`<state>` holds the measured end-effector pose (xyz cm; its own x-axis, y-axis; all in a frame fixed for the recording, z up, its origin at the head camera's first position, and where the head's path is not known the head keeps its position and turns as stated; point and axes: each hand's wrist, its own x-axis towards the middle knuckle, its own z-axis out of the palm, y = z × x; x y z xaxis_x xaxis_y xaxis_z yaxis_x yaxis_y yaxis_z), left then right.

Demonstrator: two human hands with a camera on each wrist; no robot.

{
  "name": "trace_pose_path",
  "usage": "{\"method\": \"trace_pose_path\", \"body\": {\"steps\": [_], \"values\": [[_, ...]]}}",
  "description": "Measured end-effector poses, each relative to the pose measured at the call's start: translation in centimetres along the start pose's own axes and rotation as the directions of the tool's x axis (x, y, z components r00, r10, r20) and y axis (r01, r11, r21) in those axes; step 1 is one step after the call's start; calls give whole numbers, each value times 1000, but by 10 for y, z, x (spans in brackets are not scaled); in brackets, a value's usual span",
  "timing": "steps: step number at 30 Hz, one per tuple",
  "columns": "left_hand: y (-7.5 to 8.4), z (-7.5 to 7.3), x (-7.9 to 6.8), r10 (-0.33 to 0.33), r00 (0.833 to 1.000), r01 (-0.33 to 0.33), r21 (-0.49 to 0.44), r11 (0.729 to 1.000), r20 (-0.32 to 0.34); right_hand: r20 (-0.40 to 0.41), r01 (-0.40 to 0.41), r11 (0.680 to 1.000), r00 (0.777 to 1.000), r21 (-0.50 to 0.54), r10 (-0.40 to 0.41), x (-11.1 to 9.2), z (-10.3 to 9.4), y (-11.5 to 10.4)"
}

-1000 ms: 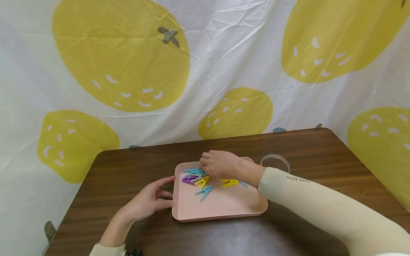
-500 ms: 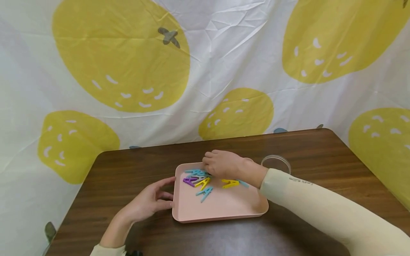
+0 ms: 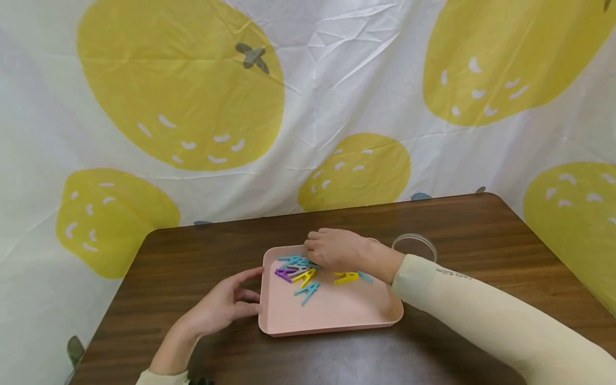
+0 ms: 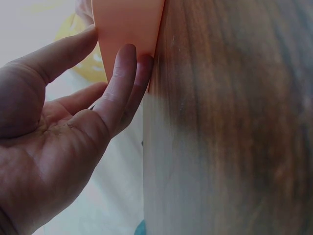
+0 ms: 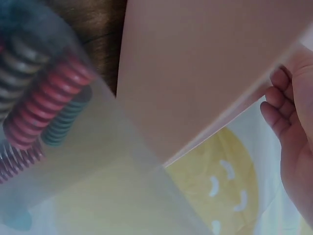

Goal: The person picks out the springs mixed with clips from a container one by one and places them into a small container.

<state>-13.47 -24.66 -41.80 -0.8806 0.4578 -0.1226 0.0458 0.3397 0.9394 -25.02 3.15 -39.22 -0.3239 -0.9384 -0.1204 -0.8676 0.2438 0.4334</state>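
A shallow pink tray (image 3: pixel 332 315) sits on the table. Its left wall is touched from outside by the spread fingers of my left hand (image 3: pixel 216 305), which the left wrist view shows against the tray side (image 4: pixel 127 29). My right hand (image 3: pixel 337 250) reaches down over the far side of the tray, knuckles up, fingertips among the clothespins. Around it lie a purple clothespin (image 3: pixel 284 275), a yellow clothespin (image 3: pixel 304 276), a grey one and several light blue ones, one blue clothespin (image 3: pixel 307 292) nearer me. Another yellow clothespin (image 3: pixel 346 277) lies under the wrist. The right fingertips are hidden, so what they hold I cannot tell.
A clear round container (image 3: pixel 415 241) stands right of the tray, partly behind the right sleeve (image 3: pixel 462 299). Close up in the right wrist view, coloured coils (image 5: pixel 49 103) show through clear plastic. A fruit-print cloth (image 3: pixel 308 107) hangs behind the brown table (image 3: pixel 212 246).
My right hand has shifted very slightly right over the clothespins and then stayed there. The left hand keeps its place at the tray.
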Motion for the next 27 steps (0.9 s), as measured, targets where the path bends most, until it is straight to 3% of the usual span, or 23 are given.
{"method": "trace_pose_path", "body": {"steps": [14, 27], "values": [[1, 0, -1, -2, 1000, 2, 9, 1000, 0, 4, -10, 1000, 1000, 14, 9, -5, 3, -1], [1, 0, 0, 6, 1000, -6, 1, 1000, 5, -150, -72, 997, 986, -16, 69, -19, -19, -1]]}}
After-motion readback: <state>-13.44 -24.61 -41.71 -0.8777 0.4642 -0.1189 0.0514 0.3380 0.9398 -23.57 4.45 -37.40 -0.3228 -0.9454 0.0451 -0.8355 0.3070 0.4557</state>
